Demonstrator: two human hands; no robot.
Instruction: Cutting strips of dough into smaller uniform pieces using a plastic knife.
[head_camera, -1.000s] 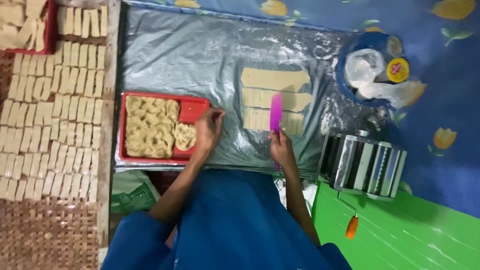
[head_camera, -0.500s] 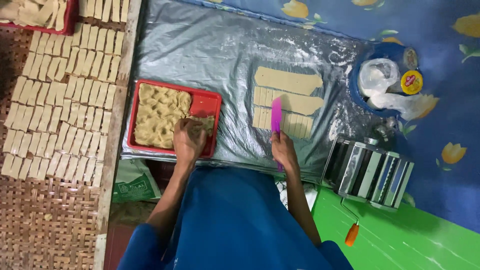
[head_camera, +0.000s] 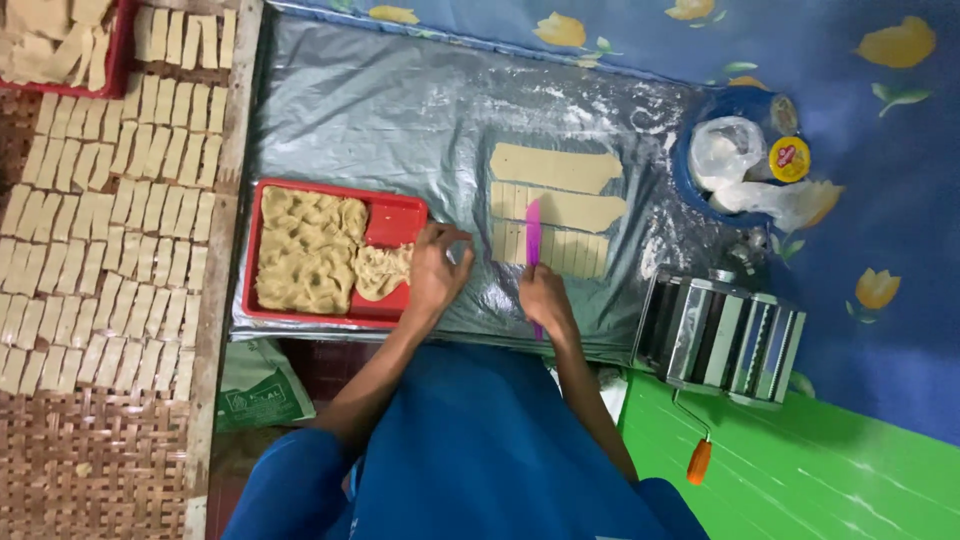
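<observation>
Right hand (head_camera: 545, 298) closes around a pink plastic cutter (head_camera: 533, 238) laid across the scored dough strips (head_camera: 552, 213) on the floured plastic sheet (head_camera: 400, 110). Left hand (head_camera: 437, 268), just left of the strips, curls at the red tray (head_camera: 395, 215); its contents cannot be told. The dough looks soft, thin and easily torn, best lifted from the ends. The cutter's handle is hidden.

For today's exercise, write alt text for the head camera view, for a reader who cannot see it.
Seen from above, a person's right hand holds a pink cutter over scored dough strips on a floured plastic sheet, while the left hand rests at a red tray of shaped dough. A pasta roller stands at right; cut pieces dry on a woven mat at left.
</observation>
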